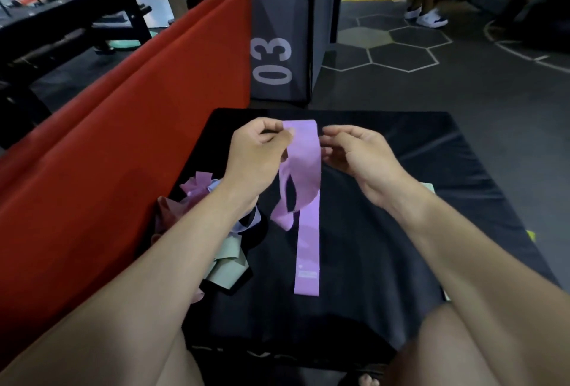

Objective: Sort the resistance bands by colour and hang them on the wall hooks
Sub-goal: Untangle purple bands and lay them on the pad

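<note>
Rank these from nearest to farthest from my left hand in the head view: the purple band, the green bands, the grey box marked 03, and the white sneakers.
From the left hand:
1. Purple band, pinched in it.
2. Green bands, below, under the forearm.
3. Grey box marked 03, straight ahead.
4. White sneakers, far right on the floor.

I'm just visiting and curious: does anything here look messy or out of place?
Yes. The purple band pinched by the left hand is twisted partway down, not hanging flat. Left of it, other bands in green, lilac and pink lie in a tangled heap on the black pad, still unsorted.
</note>
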